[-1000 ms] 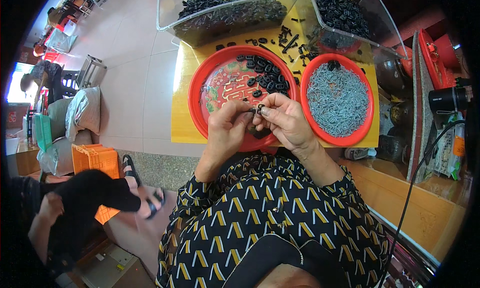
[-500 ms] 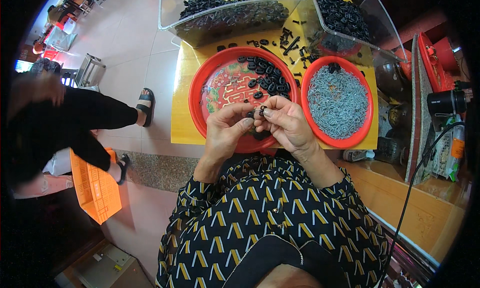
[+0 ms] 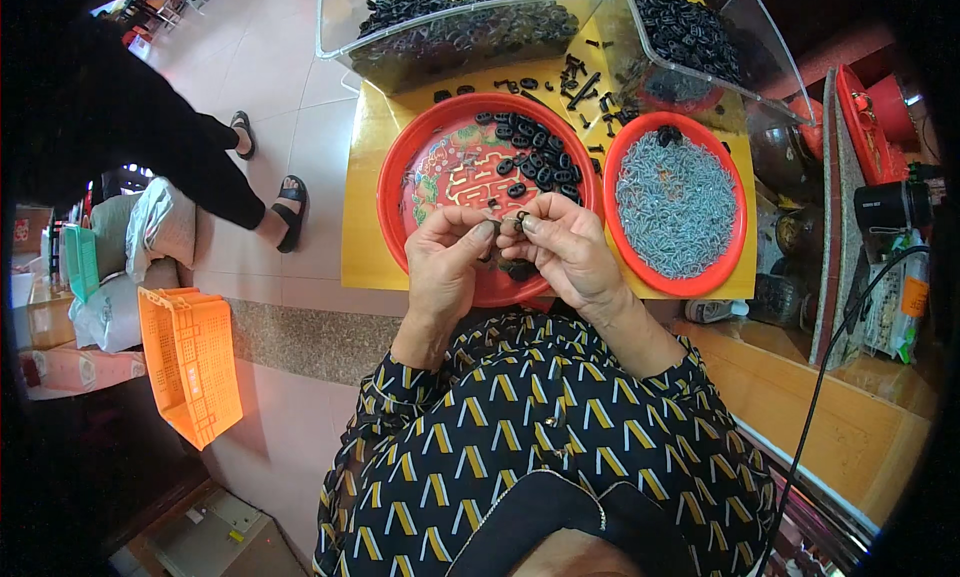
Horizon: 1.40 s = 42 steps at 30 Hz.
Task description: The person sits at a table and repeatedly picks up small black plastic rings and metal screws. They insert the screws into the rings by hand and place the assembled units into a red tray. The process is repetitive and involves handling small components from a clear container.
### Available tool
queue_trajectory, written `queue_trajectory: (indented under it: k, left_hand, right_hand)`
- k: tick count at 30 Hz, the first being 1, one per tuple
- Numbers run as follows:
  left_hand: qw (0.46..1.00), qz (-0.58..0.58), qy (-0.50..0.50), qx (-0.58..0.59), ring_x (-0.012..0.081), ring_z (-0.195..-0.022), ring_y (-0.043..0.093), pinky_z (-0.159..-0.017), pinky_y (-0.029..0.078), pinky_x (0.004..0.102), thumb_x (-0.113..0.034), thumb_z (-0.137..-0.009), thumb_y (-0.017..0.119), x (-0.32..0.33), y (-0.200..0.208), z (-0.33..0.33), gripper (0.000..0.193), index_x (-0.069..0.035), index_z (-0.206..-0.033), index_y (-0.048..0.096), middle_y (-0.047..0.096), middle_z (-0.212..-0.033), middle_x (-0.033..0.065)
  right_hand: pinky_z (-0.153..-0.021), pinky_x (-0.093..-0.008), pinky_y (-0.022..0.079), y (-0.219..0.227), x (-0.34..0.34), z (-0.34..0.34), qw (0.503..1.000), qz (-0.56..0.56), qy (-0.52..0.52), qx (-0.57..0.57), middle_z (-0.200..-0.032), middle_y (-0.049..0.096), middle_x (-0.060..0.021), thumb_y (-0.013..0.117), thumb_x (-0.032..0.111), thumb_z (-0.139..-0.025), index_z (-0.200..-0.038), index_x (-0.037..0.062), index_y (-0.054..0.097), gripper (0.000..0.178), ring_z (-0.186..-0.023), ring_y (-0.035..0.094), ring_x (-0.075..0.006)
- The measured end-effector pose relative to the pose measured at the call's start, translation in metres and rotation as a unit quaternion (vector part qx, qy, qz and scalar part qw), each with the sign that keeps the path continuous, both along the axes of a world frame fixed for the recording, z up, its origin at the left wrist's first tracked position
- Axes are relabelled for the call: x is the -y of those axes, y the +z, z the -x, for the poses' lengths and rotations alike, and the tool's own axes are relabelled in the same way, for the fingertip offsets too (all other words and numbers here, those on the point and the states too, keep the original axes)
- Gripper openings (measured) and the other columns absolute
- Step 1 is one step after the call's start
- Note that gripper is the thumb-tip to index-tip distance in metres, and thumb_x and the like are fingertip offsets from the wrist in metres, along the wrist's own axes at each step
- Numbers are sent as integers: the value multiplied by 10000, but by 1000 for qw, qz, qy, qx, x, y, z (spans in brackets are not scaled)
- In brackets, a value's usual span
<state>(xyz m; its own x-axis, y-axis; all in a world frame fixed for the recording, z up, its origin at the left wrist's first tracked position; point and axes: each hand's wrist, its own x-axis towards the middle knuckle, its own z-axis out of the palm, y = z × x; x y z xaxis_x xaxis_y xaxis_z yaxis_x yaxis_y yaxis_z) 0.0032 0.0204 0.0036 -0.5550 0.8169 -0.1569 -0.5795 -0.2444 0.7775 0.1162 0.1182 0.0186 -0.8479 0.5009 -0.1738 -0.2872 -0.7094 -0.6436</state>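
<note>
Over the near side of a round red tray (image 3: 394, 147), my two hands meet with their fingertips close together. My right hand (image 3: 572, 252) is closed in a pinch on a small black plastic part (image 3: 521, 219) with an opening in it. My left hand (image 3: 443, 262) is closed too, thumb against forefinger, on a small dark piece that the fingers mostly hide. Black oval plastic parts (image 3: 540, 147) with holes lie heaped at the tray's right side. A few more dark parts (image 3: 518, 270) show beneath my hands.
To the right, a red tray (image 3: 741, 212) holds many small silver metal pieces (image 3: 672, 212). Two clear bins (image 3: 465, 37) (image 3: 690, 37) of black parts stand at the back of the yellow table (image 3: 365, 247). Black screw-like pieces (image 3: 583, 89) lie between them. Another person's leg (image 3: 195, 167) and an orange basket (image 3: 190, 367) are left.
My hands stay over the tray, with the fingertips shifted slightly and still pinching. At left the other person has moved away toward the back, revealing sacks and a green basket.
</note>
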Motion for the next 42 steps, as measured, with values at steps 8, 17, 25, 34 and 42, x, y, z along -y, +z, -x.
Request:
queue_trajectory:
  k: [8, 17, 25, 34, 42]
  left_hand:
    - [971, 133, -17, -198, 95, -683, 561, -607, 461, 204, 17, -781, 568, 9, 10, 2, 192, 26, -973, 585, 610, -827, 64]
    - [983, 94, -28, -153, 99, -697, 565, -631, 464, 207, 20, -780, 561, 16, 2, 4, 168, 40, -945, 583, 613, -843, 71]
    - [994, 14, -112, -1, 128, -692, 574, -618, 479, 221, 14, -756, 595, 14, 10, 10, 255, 30, -1007, 548, 610, -833, 86]
    - [995, -34, -94, -2, 117, -693, 570, -604, 483, 220, -4, -749, 616, 14, 2, 9, 275, 20, -1014, 548, 602, -834, 73]
    - [995, -15, -90, -50, 112, -719, 575, -607, 489, 216, -3, -741, 627, 16, 3, 9, 277, 19, -1008, 555, 607, -839, 71]
  right_hand:
    - [-706, -296, 503, -6, 1, 2, 1000, 3, 4, -4, -875, 572, -110, 484, 42, -839, -926, -23, 494, 109, -792, 586, -175]
    - [-699, -282, 499, -1, 0, 5, 1000, -7, 1, 4, -868, 570, -102, 481, 38, -839, -921, -17, 496, 99, -781, 583, -170]
    - [-577, -190, 460, 4, -4, -1, 997, -53, 5, 60, -765, 561, -39, 527, 51, -820, -873, 9, 523, 67, -658, 549, -83]
    - [-451, -175, 436, 26, 5, -7, 961, -189, 9, 202, -686, 547, -17, 544, 65, -801, -828, -4, 529, 76, -556, 522, -52]
    - [-427, -170, 414, 35, 6, -3, 942, -223, 39, 248, -643, 532, -1, 549, 54, -793, -787, 10, 527, 49, -518, 500, -39]
